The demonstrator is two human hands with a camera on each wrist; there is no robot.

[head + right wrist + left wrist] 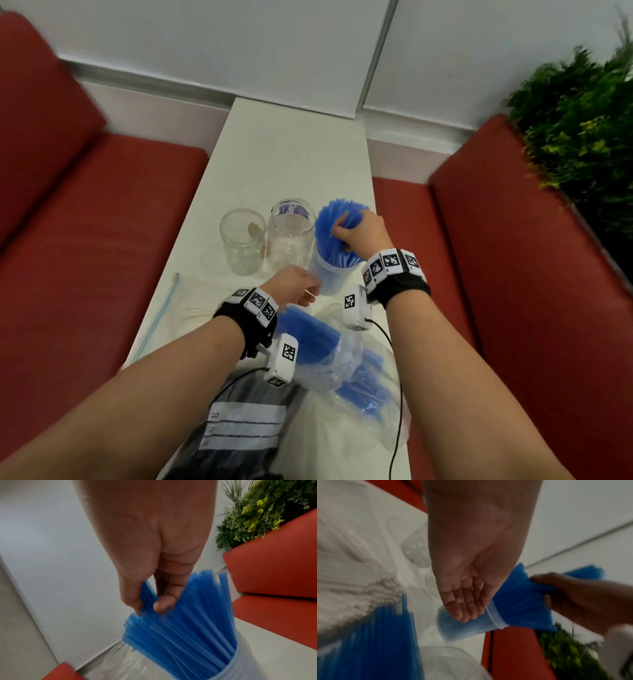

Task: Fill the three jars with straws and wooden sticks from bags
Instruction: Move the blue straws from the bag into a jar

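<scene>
Straws — thin blue plastic tubes — stand fanned in the frosted jar at the right end of a row of three on the white table. The right hand has its fingers curled round part of the bundle, taking it above the jar's rim; the right wrist view shows thumb and fingers pinching into the fan. The left hand is at the jar's near side with fingers relaxed and nearly straight, holding nothing; the left wrist view places its fingertips at the jar wall just under the rim, though actual contact cannot be confirmed. The two clear jars to the left hold no straws or sticks. Nearer the person lie a clear bag of blue straws, a zip bag of pale sticks and a dark bag.

Handling, as judged: the straws are light, smooth and springy, so they will splay and slip singly — best gathered as one bundle around the middle, firmly but without crushing. The filled jar looks top-heavy and would tip easily; steadying it low on the wall seems wise.
</scene>
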